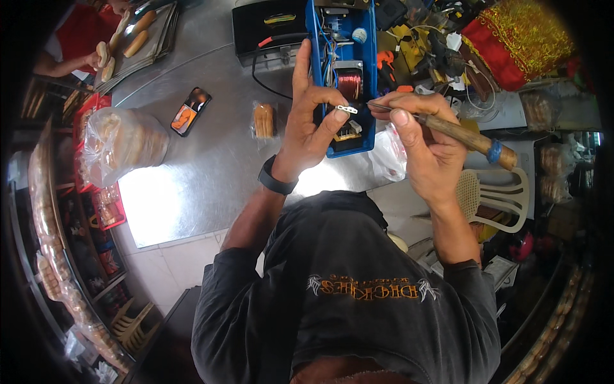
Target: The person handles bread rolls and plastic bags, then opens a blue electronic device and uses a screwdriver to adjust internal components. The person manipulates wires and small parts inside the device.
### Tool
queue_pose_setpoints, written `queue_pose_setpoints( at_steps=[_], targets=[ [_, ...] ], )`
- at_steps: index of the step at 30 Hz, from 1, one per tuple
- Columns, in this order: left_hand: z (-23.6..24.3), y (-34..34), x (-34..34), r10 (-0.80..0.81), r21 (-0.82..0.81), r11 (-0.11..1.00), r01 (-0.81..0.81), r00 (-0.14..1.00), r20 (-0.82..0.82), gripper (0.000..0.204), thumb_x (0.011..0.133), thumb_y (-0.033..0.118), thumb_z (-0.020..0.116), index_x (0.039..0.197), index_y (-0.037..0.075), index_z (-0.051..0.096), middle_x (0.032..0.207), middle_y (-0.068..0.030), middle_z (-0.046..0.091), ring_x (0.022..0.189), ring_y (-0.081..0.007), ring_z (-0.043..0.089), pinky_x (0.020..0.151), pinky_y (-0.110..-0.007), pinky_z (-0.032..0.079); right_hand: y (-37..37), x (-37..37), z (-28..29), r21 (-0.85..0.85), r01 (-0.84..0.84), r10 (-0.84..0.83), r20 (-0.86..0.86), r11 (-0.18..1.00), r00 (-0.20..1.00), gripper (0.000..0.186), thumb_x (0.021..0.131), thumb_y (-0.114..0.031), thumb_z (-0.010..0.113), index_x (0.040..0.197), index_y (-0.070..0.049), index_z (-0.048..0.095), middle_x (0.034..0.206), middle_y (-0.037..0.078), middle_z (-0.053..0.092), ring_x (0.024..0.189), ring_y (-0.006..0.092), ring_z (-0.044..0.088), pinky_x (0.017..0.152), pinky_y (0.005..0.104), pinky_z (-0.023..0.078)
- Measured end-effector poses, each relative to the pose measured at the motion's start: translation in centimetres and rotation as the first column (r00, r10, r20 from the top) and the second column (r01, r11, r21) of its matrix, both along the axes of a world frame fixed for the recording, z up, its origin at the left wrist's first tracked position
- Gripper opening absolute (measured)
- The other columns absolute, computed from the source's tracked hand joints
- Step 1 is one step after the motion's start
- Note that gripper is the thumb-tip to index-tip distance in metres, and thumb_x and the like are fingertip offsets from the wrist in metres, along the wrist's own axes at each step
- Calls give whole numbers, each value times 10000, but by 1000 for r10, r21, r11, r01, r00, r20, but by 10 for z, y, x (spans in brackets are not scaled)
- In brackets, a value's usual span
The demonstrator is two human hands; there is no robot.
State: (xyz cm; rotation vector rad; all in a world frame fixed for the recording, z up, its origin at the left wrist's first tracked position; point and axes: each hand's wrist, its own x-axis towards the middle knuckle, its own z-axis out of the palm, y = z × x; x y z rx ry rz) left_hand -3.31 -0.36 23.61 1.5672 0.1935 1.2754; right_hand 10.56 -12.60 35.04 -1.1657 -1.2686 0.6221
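Note:
Between the thumb and index finger of my left hand is a small white connector piece. It is held over the open blue metal case. Inside the case are a copper-wound coil, loose wires and a round white part. My right hand grips a wooden-handled tool with blue wrapping near its end. The tool's thin dark tip points left toward the connector, a small gap apart; its exact shape is too small to tell.
On the metal table lie a phone, a small bread packet and a large bag of bread. A black box stands behind. Tools and cables crowd the right. Another person's hand touches bread at far left.

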Motion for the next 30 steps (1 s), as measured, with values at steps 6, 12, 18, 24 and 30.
queue_pose_setpoints(
  at_steps=[6, 12, 18, 24, 30],
  targets=[
    [0, -2, 0, 16, 20, 1000, -16, 1000, 11, 173, 974, 278, 680, 1042, 118, 668, 1712, -247, -13, 1557, -390, 212, 1211, -481, 244, -4, -5, -18, -24, -7, 7, -22, 1000, 1000, 158, 1016, -87, 650, 1134, 16, 669, 1129, 83, 678, 1005, 117, 628, 892, 267, 505],
    [5, -5, 0, -3, 14, 1000, 3, 1000, 6, 160, 965, 258, 694, 1031, 112, 690, 1712, -250, -18, 1566, -403, 179, 1204, -469, 261, -4, -4, -16, -13, 40, -38, 110, 999, 993, 112, 1009, -70, 649, 1068, 16, 689, 1045, 74, 694, 900, 108, 617, 796, 260, 502],
    [6, 0, 0, 87, 176, 981, -77, 995, -48, 109, 969, 199, 673, 1049, 126, 664, 1714, -220, 40, 1409, -308, 435, 1078, -403, 420, -4, -4, -14, 17, 71, -73, 205, 997, 976, 71, 986, -32, 652, 1022, 18, 686, 985, 74, 703, 808, 108, 614, 714, 264, 505],
    [8, 1, -2, 101, 204, 975, -85, 993, -65, 118, 967, 208, 687, 1049, 125, 670, 1714, -208, 58, 1397, -309, 472, 1065, -399, 444, -2, -3, -10, 34, 61, -68, 283, 998, 957, 54, 976, -15, 653, 1012, 21, 671, 970, 77, 699, 779, 127, 622, 701, 273, 512],
    [11, 2, 1, 97, 243, 967, -79, 993, -67, 113, 958, 209, 688, 1035, 127, 670, 1717, -209, 44, 1512, -373, 327, 1157, -453, 361, 6, -3, -7, 171, 31, -112, 484, 985, 868, 58, 935, 18, 676, 976, 23, 635, 913, 90, 674, 752, 223, 648, 675, 323, 527]
  ],
)
